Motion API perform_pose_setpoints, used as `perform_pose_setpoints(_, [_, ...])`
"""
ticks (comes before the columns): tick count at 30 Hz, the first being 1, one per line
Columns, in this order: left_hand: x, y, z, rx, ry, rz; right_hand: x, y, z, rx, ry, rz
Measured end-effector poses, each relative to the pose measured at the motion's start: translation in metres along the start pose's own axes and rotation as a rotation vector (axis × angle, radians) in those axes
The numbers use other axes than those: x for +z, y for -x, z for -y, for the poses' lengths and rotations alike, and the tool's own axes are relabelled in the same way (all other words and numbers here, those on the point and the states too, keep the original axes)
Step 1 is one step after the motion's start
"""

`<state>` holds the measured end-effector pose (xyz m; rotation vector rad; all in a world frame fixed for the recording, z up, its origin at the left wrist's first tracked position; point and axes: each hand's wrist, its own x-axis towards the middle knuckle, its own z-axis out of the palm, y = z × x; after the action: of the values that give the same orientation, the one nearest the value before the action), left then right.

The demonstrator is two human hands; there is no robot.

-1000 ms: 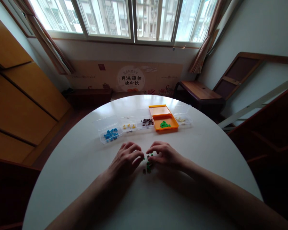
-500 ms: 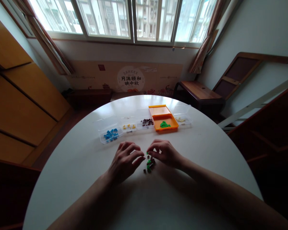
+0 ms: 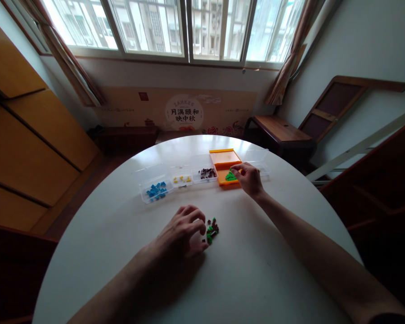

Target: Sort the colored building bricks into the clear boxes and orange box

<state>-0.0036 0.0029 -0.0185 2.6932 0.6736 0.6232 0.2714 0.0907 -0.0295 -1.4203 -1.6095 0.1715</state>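
My right hand (image 3: 249, 178) reaches over the open orange box (image 3: 223, 182), its fingers pinched at the heap of small green building bricks (image 3: 230, 176). Its fingertips seem to close on one green brick, though the heap blurs the detail. Nearer to me, my left hand (image 3: 187, 229) hovers at the left side of a small pile of brown and green bricks (image 3: 212, 231). Its fingers are curved, with the thumb apart from them, and I see nothing held. A single dark brick (image 3: 204, 241) lies by the left thumb.
Left of the orange box stand clear boxes with dark brown bricks (image 3: 207, 173), yellow bricks (image 3: 182, 179) and blue bricks (image 3: 156, 191). Another clear box (image 3: 265, 171) sits partly behind my right hand. All rest on a round white table (image 3: 121, 252).
My right hand has moved forward and right from the pile to the green bricks in the orange box. My left hand has shifted slightly down, its thumb spreading from the fingers.
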Motion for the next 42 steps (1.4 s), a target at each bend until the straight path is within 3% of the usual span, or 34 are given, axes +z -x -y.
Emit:
perform_pose_setpoints(5, [-0.002,-0.001,-0.003,-0.013,0.009,0.038,0.002,0.005,-0.002,0.043,-0.042,-0.003])
perform_pose_setpoints(12, [0.004,-0.002,0.005,0.013,-0.011,-0.063,0.001,0.023,0.004,0.054,-0.163,0.067])
perform_pose_setpoints(15, [0.006,-0.003,0.01,0.016,-0.076,-0.228,0.002,0.032,0.019,0.015,-0.273,0.238])
perform_pose_setpoints(20, [0.003,-0.004,0.007,0.028,-0.159,-0.403,0.0,0.05,0.057,-0.098,-0.438,0.646])
perform_pose_setpoints(24, [-0.002,-0.003,0.002,0.059,-0.201,-0.488,-0.001,0.058,0.077,-0.178,-0.509,0.791])
perform_pose_setpoints(34, [-0.001,-0.001,0.002,0.069,-0.251,-0.492,0.003,0.054,0.077,-0.255,-0.474,0.726])
perform_pose_setpoints(38, [-0.001,-0.001,0.004,0.057,-0.25,-0.488,0.016,0.036,0.071,-0.273,-0.309,0.508])
perform_pose_setpoints(42, [-0.001,0.0,0.004,0.058,-0.23,-0.46,0.033,0.005,0.066,-0.176,-0.219,0.22])
